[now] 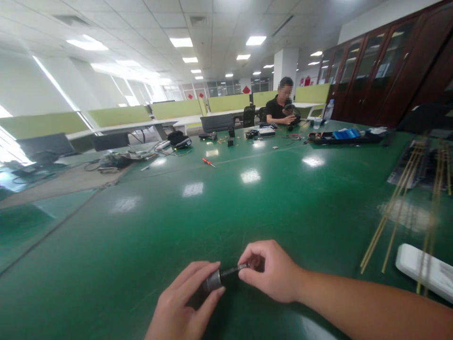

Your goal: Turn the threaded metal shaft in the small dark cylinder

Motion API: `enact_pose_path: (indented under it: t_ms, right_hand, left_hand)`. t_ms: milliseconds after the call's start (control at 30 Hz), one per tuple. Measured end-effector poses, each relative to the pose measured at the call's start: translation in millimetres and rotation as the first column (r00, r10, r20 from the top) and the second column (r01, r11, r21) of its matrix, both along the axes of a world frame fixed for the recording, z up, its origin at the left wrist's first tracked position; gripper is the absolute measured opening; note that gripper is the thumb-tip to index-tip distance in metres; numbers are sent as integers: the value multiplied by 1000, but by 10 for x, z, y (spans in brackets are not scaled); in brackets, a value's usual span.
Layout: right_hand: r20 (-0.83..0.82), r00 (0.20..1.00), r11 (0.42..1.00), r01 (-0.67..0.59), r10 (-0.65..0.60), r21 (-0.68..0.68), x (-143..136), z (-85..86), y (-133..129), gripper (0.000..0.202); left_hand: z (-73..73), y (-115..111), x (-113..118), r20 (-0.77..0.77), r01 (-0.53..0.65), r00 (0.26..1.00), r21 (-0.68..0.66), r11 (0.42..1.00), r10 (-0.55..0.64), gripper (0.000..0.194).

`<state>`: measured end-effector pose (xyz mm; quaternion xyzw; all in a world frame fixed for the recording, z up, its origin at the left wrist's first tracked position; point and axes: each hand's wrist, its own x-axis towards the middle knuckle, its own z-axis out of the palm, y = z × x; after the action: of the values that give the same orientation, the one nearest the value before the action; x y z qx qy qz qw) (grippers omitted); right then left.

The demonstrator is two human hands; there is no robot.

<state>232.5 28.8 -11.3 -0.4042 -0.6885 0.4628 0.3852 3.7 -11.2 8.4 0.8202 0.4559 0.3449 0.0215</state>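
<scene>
Just above the green tabletop (226, 212), near its front edge, my left hand (184, 295) grips a short grey metal cylinder (213, 281) between thumb and fingers. A thin dark shaft (230, 272) runs from the cylinder towards the right. My right hand (272, 271) pinches a small shiny piece (243, 267) at the shaft's far end, with thumb and forefinger closed on it. The fingers partly cover this piece, so its kind cannot be made out. Cylinder, shaft and end piece lie roughly in one line.
On the right are thin brass-coloured rods (398, 208) and a white oblong case (424, 271). A red-handled screwdriver (208, 162) lies farther off. A black tray (350, 138) holds blue items. Across the table sits a person (279, 108) handling a dark object.
</scene>
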Motion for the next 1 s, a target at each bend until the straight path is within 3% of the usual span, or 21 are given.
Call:
enact_pose_path:
  t_ms: [1000]
  right_hand:
    - [-37,999,1000,8,-9,-17,7,30,9,5]
  left_hand:
    - [-17,6,-56,-3,-23,1000,-32,999,23,25]
